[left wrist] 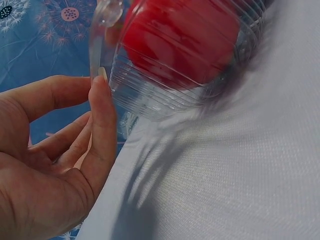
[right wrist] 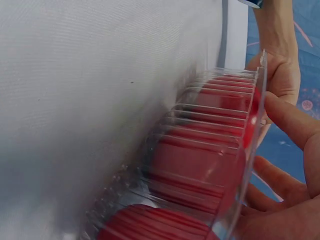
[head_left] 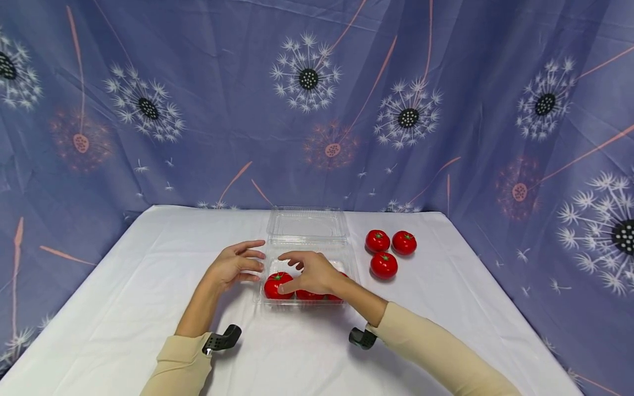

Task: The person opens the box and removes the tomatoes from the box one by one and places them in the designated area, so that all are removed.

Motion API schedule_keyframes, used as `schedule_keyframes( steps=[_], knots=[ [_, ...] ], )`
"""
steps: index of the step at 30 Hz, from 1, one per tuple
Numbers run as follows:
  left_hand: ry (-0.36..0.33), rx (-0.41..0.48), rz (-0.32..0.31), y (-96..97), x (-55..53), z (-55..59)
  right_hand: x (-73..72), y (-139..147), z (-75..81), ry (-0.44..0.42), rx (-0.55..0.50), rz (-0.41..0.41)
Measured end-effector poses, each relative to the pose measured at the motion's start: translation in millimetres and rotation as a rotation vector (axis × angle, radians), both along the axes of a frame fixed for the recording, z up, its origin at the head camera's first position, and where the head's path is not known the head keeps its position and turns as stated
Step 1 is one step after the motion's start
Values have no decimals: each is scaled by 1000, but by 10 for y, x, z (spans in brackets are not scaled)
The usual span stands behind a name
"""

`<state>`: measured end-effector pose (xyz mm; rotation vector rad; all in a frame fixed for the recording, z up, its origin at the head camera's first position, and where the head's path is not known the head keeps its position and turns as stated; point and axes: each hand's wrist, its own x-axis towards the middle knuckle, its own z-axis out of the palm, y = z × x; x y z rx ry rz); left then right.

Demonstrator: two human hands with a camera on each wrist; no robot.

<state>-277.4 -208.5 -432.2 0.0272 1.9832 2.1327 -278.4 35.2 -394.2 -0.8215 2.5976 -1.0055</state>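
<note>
A clear plastic clamshell box lies with its lid folded back. Along its near side sit red tomatoes: one at the left, one in the middle and one at the right, partly covered by my right hand. That hand reaches over the box from the right, fingers spread, its thumb in front of the left tomato. My left hand is at the box's left side with loosely extended fingers. In the left wrist view, its thumb and index fingertips are at the clear rim; whether they press it cannot be told.
Three more tomatoes stand on the white tablecloth right of the box: one back left, one back right and one in front. A blue dandelion-print curtain hangs behind and at both sides.
</note>
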Motion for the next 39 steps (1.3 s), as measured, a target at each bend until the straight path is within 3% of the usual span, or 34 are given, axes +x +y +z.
schedule_keyframes(
  steps=[14,24,39],
  knots=[
    [-10,9,-8,-3,8,-5,22,-83,-113,-30,35,-14],
    [-16,11,-11,-14,21,-18,18,-80,-134,-19,89,43],
    [-16,15,-20,-8,-17,15,-44,-52,-148,-42,143,59]
  ],
)
